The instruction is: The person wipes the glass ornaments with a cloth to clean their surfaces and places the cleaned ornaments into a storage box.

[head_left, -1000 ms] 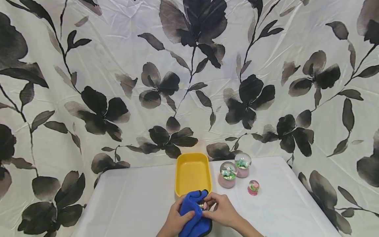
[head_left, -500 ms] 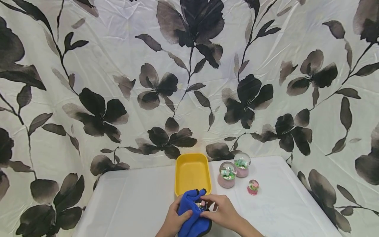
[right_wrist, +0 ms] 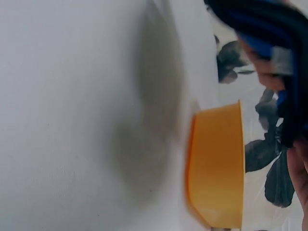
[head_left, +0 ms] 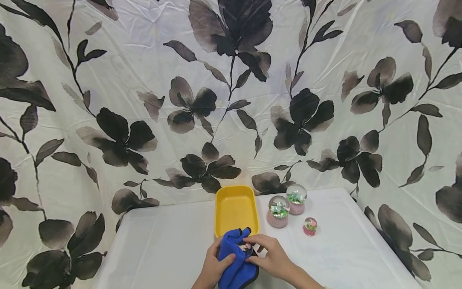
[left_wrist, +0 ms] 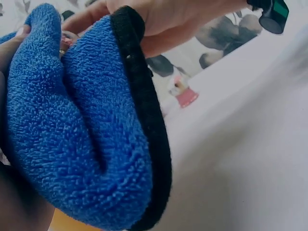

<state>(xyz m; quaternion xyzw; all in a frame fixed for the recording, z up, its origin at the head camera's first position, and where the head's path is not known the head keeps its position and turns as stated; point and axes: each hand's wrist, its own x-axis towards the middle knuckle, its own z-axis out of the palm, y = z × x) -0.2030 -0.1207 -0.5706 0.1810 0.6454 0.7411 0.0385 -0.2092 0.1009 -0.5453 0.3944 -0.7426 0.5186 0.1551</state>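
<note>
My left hand [head_left: 211,263] grips a blue terry cloth [head_left: 231,263] with black edging, the thumb lying across its folds. Wrapped partly in the cloth is a small snow globe [head_left: 247,249]; its clear dome and a pinkish figure show, the rest is covered. The fingertips and thumb of my right hand [head_left: 271,253] pinch the globe from the right. In the left wrist view the cloth [left_wrist: 86,120] hides most of the globe [left_wrist: 69,38]. The right wrist view shows the dark underside of the cloth [right_wrist: 255,24] and some left-hand fingers [right_wrist: 267,74].
A yellow tray [head_left: 218,208] stands just beyond my hands on the white-covered table [head_left: 162,241]. Two pink-based snow globes [head_left: 277,220] [head_left: 296,206] stand to its right, with a smaller one [head_left: 310,227] nearer. A floral cloth [head_left: 252,120] hangs behind.
The pinched globe has turned slightly in the cloth, and my right fingers have shifted a little on it. Both hands stay in place; the tray and other globes are unmoved.
</note>
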